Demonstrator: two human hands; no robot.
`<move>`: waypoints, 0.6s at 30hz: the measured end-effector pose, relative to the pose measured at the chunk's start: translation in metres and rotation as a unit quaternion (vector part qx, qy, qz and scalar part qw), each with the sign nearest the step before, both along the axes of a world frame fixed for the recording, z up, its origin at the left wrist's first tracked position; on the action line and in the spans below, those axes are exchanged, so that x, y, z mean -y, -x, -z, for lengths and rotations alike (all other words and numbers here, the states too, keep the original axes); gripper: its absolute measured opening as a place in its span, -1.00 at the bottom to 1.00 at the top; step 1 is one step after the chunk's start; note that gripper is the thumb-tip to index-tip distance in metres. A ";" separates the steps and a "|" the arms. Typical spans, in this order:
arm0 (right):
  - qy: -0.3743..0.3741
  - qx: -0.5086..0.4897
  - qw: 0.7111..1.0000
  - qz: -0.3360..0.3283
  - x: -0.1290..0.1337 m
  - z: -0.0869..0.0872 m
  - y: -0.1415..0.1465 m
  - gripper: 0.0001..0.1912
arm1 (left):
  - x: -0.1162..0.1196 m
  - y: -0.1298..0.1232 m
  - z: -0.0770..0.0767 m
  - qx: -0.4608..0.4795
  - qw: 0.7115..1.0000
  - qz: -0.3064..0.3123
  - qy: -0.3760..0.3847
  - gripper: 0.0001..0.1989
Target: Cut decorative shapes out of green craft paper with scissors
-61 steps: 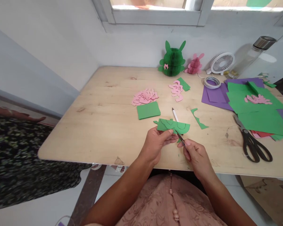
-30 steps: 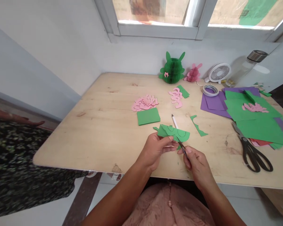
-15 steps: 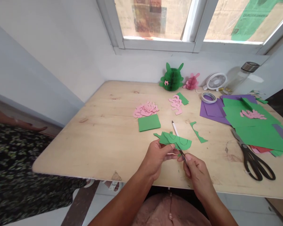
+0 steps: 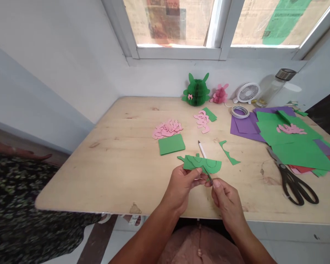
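Observation:
A green paper piece with drawn curved outlines is pinched in my left hand above the table's front part. My right hand is closed on small dark scissors, whose blades lie against the lower edge of the paper. Just beyond the paper, a white pen lies on the table. To its right is a thin green offcut, and to its left a green paper rectangle beside a heap of pink cut-outs.
Large black scissors lie at the right near green sheets and purple paper. Along the wall stand a green paper figure, a pink one, a fan and a bottle. Another person's arm shows at left.
The view has shifted slightly. My left hand still holds the green paper, and the scissors in my right hand look narrower, with their blades still at the paper.

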State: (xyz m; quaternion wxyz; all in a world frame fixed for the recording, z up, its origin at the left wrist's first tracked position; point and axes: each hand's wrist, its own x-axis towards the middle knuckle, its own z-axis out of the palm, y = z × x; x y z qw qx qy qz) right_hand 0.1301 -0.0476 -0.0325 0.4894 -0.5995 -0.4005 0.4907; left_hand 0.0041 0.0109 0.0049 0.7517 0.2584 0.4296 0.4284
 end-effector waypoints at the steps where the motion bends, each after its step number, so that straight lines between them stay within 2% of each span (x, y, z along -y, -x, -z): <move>1: 0.002 -0.003 1.000 0.001 0.000 0.000 0.000 -0.57 | 0.000 -0.001 0.000 0.000 1.000 -0.004 0.001 -0.81; 8: 0.029 -0.013 0.999 0.006 -0.004 0.000 -0.002 -0.52 | -0.001 -0.007 -0.001 -0.008 0.999 -0.032 0.011 -0.79; 18: 0.041 -0.061 0.997 0.028 -0.006 0.001 -0.001 -0.55 | -0.007 -0.011 -0.001 -0.027 0.999 -0.032 0.020 -0.81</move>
